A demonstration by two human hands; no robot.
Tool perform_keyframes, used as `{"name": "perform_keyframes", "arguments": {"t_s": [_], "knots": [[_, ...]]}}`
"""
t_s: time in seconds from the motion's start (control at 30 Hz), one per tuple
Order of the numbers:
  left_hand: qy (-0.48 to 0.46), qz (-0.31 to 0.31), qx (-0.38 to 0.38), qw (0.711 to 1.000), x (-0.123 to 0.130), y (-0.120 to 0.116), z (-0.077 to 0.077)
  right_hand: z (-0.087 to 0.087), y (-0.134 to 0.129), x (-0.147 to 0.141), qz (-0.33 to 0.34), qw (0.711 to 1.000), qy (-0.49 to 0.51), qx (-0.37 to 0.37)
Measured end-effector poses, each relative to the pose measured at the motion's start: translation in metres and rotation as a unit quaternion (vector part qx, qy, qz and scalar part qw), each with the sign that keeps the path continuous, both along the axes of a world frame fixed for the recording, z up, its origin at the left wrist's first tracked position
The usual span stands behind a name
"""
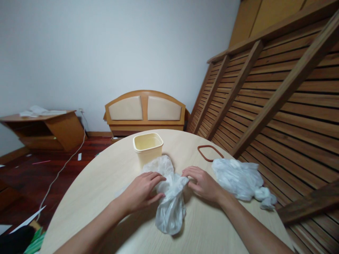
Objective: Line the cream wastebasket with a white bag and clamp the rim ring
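A crumpled, thin white plastic bag (172, 204) lies on the round table in front of me. At its left side is my left hand (144, 188), thumb and fingers apart, with the fingertips at the bag's edge. From the right, my right hand (201, 181) pinches a gathered part of the bag between thumb and fingers. Just behind the bag stands a pale yellow plastic container (148, 151), upright and without a lid. The bag's far part rests against or close before the container's front; I cannot tell whether they touch.
A brown rectangular ring (210, 153) lies at the table's (106, 169) right rear. Beside it is a heap of white plastic bags (239, 178). Wooden slatted panels (265, 106) lean along the right side. Beyond the table stands a headboard (145, 109); a low cabinet (66, 130) is at left.
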State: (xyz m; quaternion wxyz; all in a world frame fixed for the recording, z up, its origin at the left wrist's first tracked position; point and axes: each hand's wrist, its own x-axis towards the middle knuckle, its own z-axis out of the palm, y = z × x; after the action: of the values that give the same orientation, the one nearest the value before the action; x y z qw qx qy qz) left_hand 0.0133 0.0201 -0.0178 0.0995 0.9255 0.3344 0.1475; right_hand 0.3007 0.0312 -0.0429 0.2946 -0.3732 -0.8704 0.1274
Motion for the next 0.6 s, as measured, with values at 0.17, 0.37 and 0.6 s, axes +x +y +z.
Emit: {"name": "perform_keyframes", "arguments": {"t_s": [0.17,0.37,0.6], "knots": [[-0.038,-0.015,0.010,0.999,0.005,-0.006,0.002,0.008,0.007,0.025,-0.082,0.996,0.046,0.001],[-0.142,-0.021,-0.008,0.990,0.028,-0.029,-0.015,0.010,0.006,0.026,-0.119,0.988,0.088,0.034],[-0.311,0.057,-0.088,0.945,0.046,-0.046,-0.027,0.009,-0.012,-0.009,-0.046,0.987,0.079,0.129]]}}
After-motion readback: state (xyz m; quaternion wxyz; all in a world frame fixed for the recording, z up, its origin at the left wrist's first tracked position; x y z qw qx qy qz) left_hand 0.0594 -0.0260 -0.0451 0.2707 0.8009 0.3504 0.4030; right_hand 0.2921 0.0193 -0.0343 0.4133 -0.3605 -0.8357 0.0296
